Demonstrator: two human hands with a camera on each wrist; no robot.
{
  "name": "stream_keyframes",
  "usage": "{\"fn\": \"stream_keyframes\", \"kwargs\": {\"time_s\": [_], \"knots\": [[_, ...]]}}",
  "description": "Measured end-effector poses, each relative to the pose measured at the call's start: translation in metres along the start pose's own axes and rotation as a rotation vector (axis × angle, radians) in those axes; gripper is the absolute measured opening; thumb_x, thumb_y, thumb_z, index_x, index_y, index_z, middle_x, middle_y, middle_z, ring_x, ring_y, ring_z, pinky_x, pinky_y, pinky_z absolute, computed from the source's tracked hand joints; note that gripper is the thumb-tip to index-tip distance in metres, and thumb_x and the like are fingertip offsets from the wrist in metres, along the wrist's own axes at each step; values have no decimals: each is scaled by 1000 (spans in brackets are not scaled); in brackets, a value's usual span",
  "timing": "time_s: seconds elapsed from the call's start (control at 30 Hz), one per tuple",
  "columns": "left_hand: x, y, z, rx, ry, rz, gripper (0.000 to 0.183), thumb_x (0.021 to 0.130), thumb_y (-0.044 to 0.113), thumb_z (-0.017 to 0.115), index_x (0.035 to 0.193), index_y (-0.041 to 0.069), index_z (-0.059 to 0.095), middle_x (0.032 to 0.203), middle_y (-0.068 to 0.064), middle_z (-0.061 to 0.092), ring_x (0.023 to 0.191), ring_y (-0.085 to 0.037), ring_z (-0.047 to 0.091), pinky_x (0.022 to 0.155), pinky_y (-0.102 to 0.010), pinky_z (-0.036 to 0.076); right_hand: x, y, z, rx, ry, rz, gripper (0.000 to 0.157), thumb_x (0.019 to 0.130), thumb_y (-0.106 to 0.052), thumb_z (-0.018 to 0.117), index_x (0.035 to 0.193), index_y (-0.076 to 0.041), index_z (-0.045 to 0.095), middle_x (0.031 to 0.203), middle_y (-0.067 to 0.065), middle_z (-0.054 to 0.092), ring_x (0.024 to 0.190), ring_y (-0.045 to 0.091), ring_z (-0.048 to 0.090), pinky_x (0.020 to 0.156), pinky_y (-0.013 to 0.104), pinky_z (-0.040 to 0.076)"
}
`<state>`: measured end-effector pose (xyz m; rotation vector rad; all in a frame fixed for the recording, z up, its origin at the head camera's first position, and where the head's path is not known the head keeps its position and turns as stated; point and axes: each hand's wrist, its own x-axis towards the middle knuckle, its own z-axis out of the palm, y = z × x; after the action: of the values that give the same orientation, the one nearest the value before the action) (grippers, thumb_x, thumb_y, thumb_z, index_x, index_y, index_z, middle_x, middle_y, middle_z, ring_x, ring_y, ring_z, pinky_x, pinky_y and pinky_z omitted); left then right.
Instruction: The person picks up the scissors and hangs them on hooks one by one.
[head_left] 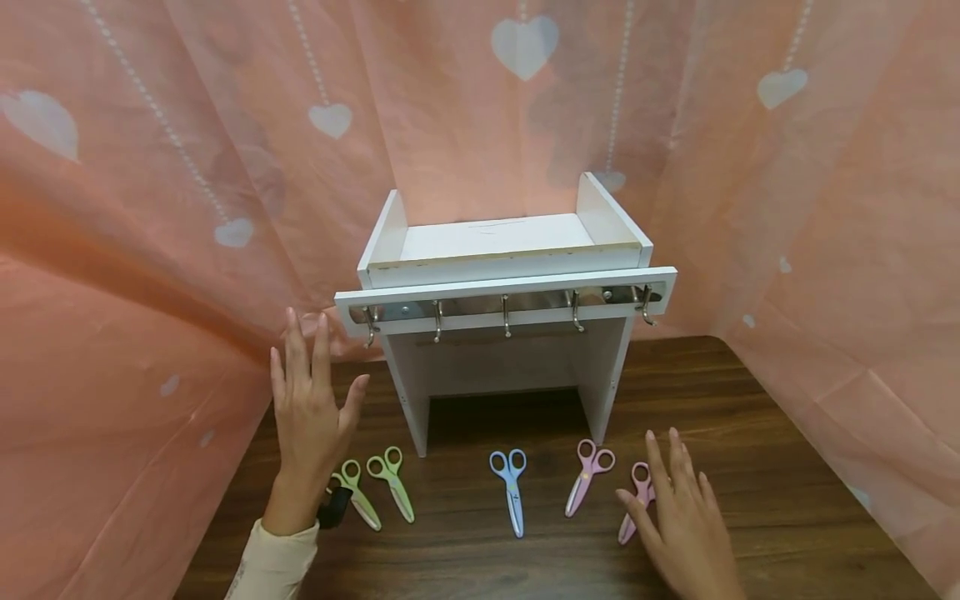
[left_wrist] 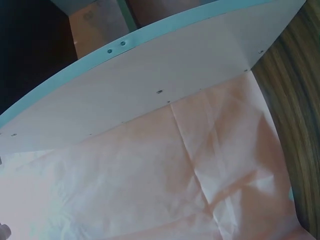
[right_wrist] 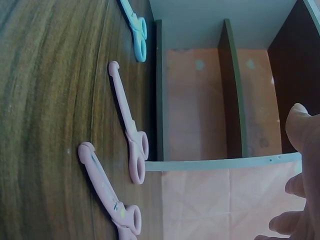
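Note:
My left hand is held up with straight, spread fingers, left of a white shelf unit and holding nothing. Below it lie two green scissors; the outer green scissors are partly hidden by the wrist, while the inner green scissors show whole. Blue scissors lie in front of the unit. To the right are the inner pink scissors and outer pink scissors. My right hand, fingers extended and holding nothing, overlaps the outer pair in the head view; its thumb shows in the right wrist view.
A white rail with several metal hooks runs across the unit's front and sticks out past both sides. Everything stands on a dark wooden table. A pink curtain with white hearts encloses the back and sides.

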<state>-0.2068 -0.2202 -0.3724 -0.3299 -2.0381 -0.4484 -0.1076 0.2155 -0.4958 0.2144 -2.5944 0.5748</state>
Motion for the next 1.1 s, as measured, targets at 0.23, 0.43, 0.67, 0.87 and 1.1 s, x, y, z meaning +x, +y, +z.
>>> {"fn": "stream_keyframes", "kwargs": {"time_s": [0.23, 0.43, 0.67, 0.87, 1.1], "knots": [[10, 0, 0, -22, 31, 11, 79, 102, 66, 37, 160, 13, 32, 168, -16, 18, 150, -35, 30, 119, -65, 17, -4, -1, 2, 16, -11, 15, 82, 101, -40, 62, 164, -18, 15, 168, 20, 8, 150, 47, 21, 119, 67, 12], [18, -1, -1, -48, 54, 17, 78, 103, 65, 36, 160, 13, 32, 167, -16, 19, 147, -37, 35, 119, -64, 18, -8, -1, 4, 13, -5, 15, 81, 101, -40, 63, 163, -13, 19, 166, 24, 13, 147, 50, 26, 116, 70, 17], [29, -5, -2, -86, 94, 57, 69, 106, 54, 40, 159, 9, 34, 166, -16, 24, 146, -37, 37, 120, -61, 21, -15, 0, 7, 10, -17, 34, 80, 101, -40, 63, 162, -10, 23, 164, 28, 20, 147, 48, 27, 115, 69, 19], [40, -9, 1, -126, 112, 103, 63, 108, 45, 41, 158, 7, 36, 165, -15, 27, 149, -32, 33, 120, -58, 22, -15, 0, 8, 12, -54, 62, 77, 102, -42, 60, 162, -10, 23, 164, 28, 20, 145, 51, 29, 112, 72, 21], [44, -10, 4, -184, 106, 159, 58, 110, 40, 43, 155, 5, 39, 163, -17, 31, 143, -37, 42, 119, -58, 26, -21, 1, 13, -1, -65, 81, 72, 101, -42, 61, 157, -4, 36, 156, 34, 32, 137, 55, 38, 101, 74, 33]]}}
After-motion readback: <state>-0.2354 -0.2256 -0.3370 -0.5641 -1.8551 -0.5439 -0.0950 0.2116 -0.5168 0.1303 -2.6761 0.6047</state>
